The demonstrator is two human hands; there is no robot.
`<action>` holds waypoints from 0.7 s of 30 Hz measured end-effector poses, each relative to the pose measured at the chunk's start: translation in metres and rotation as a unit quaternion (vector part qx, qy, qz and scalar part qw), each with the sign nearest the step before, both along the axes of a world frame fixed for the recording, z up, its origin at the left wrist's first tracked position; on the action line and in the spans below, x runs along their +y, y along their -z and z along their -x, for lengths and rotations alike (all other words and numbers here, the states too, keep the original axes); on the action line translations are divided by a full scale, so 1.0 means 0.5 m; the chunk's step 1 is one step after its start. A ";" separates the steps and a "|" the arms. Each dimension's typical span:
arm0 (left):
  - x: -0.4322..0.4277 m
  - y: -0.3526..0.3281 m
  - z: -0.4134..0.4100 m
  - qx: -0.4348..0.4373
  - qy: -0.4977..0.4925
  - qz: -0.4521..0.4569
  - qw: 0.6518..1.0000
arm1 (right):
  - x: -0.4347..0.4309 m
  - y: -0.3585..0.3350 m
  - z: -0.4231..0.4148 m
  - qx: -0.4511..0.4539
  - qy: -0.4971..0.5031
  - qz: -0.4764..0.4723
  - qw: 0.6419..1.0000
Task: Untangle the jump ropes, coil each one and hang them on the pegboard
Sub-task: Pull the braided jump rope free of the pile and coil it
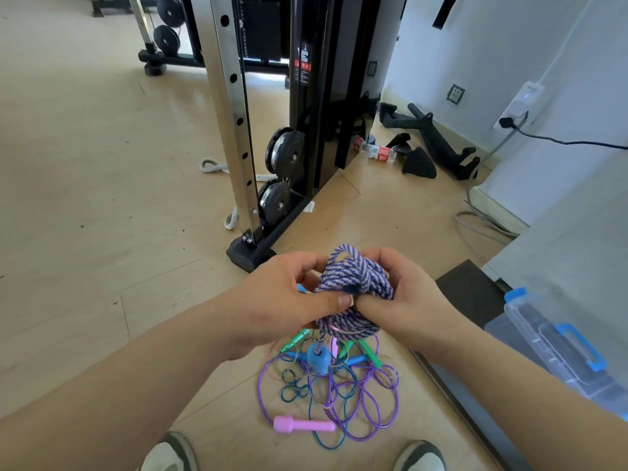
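Gripping a coil of braided purple-and-white jump rope (353, 287) from both sides, the person holds it up in front of the body, above a pale wooden floor (102, 198). The left hand (289, 300) curls its fingers round the left side of the bundle, and its thumb lies across the front where the wraps cross. The right hand (407, 294) wraps round the right side, its thumb tucked in against the left thumb at the middle. One strand drops from the bottom of the coil to a chunky blue handle (318, 358), which hangs over a tangle of thin purple and blue plastic cords (339, 399) spread on the floor between two grey-and-white shoes (170, 453); whether that handle touches the floor cannot be told. In the tangle lie a pink plastic handle (302, 424) at its near edge and slim green handles (295, 339) just below the hands. Beyond the hands stands a black and chrome cable weight machine (306, 130), with a plastic bottle with a red label (377, 151) lying beside its base. At the right sits a clear plastic storage box with blue latches (560, 351), next to a black mat (469, 294).
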State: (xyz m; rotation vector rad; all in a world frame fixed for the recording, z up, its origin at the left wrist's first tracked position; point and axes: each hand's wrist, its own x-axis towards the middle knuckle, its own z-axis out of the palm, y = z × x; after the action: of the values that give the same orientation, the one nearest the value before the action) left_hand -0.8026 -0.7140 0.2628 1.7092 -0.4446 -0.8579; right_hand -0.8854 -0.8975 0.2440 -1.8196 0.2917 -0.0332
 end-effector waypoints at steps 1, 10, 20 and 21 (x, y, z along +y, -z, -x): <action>0.001 0.000 -0.002 -0.010 0.009 -0.002 1.000 | -0.001 -0.001 -0.003 -0.004 -0.005 -0.006 1.000; 0.024 -0.022 -0.034 -0.050 -0.064 0.017 0.997 | -0.042 -0.019 0.010 0.116 -0.112 0.031 0.986; 0.010 -0.051 -0.002 -0.157 0.018 0.005 0.987 | -0.036 -0.041 0.013 0.140 -0.231 -0.084 0.959; 0.005 -0.058 -0.001 -0.163 0.025 0.006 0.986 | -0.040 -0.043 0.012 0.135 -0.235 -0.101 0.957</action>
State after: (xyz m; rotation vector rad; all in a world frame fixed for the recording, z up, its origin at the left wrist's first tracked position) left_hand -0.8019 -0.7115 0.2916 1.8406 -0.7120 -0.6087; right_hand -0.8916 -0.9173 0.2656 -1.6472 0.0436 0.5633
